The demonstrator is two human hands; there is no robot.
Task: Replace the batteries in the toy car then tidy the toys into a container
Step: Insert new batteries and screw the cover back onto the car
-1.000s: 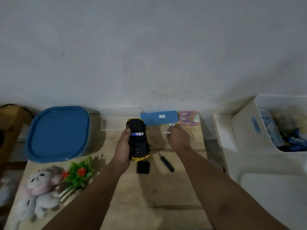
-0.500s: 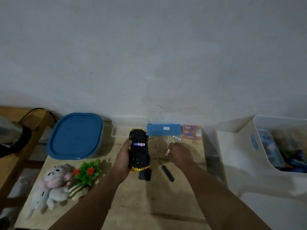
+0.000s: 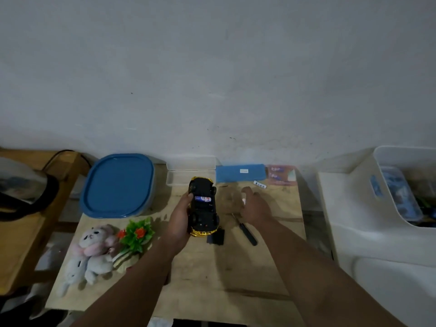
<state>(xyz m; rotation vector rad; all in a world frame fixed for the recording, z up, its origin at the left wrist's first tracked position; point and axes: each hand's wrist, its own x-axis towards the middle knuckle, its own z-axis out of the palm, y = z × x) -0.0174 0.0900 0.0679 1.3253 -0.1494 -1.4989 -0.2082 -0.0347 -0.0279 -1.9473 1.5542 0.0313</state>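
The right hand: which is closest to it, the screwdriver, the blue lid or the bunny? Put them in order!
From the right hand in the head view:
1. The screwdriver, just beside the wrist on the table.
2. The blue lid, far to the left, past the toy car.
3. The bunny, at the table's near left corner.

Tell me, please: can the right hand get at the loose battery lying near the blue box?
Probably yes. The right hand is just short of the loose battery, with only bare table between them. It already seems to hold a small white item, so its grip may be occupied.
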